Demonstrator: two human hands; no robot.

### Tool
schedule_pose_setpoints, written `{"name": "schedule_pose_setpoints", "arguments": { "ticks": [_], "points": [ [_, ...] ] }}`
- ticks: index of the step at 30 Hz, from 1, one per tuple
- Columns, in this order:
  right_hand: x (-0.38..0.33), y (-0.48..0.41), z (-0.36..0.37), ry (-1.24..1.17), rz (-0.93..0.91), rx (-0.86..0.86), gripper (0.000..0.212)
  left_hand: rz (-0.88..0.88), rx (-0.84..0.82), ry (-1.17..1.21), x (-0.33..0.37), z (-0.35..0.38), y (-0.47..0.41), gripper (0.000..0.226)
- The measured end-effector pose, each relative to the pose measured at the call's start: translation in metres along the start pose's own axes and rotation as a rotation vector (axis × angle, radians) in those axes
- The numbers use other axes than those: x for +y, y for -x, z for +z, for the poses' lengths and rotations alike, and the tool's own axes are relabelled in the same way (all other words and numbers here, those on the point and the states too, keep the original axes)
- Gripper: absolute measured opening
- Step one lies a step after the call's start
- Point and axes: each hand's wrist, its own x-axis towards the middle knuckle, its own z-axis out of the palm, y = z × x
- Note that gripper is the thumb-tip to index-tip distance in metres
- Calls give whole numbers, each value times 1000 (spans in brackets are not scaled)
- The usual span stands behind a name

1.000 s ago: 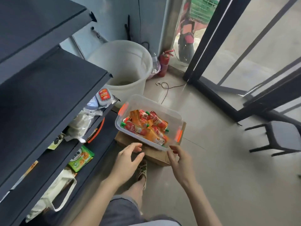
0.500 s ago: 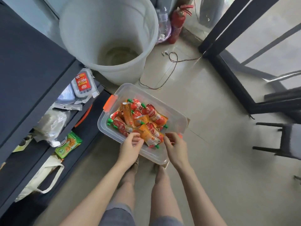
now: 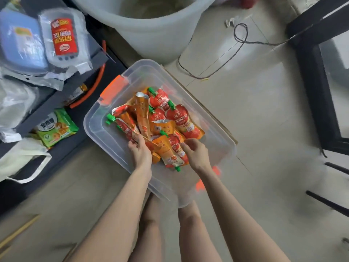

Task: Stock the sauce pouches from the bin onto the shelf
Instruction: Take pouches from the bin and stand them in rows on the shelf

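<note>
A clear plastic bin (image 3: 105,137) with orange latches sits on the floor in front of me, holding several red and orange sauce pouches (image 3: 181,120) with green caps. My left hand (image 3: 140,153) is inside the bin, fingers curled on a pouch at the near left of the pile. My right hand (image 3: 195,153) reaches in beside it, fingertips on an orange pouch (image 3: 167,151) at the near edge. The dark shelf (image 3: 83,80) stands to the left.
The shelf holds wrapped packages (image 3: 64,37), a green snack pack (image 3: 56,127) and a white tote bag (image 3: 20,157). A large white bucket (image 3: 154,35) stands behind the bin. A black cord (image 3: 239,37) lies on the floor; a dark door frame (image 3: 313,76) is at right.
The view has dropped closer over the bin. Both hands went from the bin's near rim into the pile and closed on pouches.
</note>
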Motion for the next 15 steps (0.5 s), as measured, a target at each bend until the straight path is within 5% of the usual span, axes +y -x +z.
{"name": "schedule_pose_setpoints", "arguments": {
  "ticks": [7, 12, 15],
  "points": [
    [38, -39, 36, -193, 115, -27, 41, 244, 185, -36, -27, 22, -29, 52],
    [52, -55, 50, -219, 137, 40, 17, 387, 236, -36, -34, 31, -34, 54],
    [51, -56, 50, -239, 127, 96, 8, 386, 239, -39, -33, 34, -39, 76]
  ]
}}
